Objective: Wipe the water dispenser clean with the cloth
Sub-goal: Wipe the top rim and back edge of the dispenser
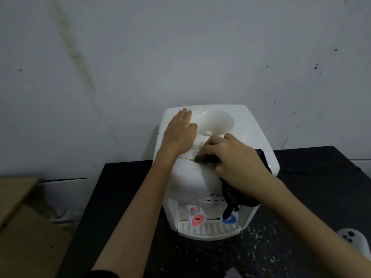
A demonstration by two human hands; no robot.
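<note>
A white tabletop water dispenser (251,133) stands on a black table against the wall. Its top has an open round basin and dark specks and a brownish streak on the front slope. My left hand (179,131) lies flat on the top's left side, fingers spread, holding nothing. My right hand (230,157) presses a dark cloth (230,195) onto the front slope of the top. Part of the cloth hangs down over the dispenser's front, above the blue tap (229,219). A red tap (197,219) sits to the left over the drip tray (208,230).
The black table (301,207) is flecked with white spots. A white device with dark buttons (355,243) lies at its right edge. A wooden board or shelf (18,195) stands to the left. The stained grey wall rises directly behind the dispenser.
</note>
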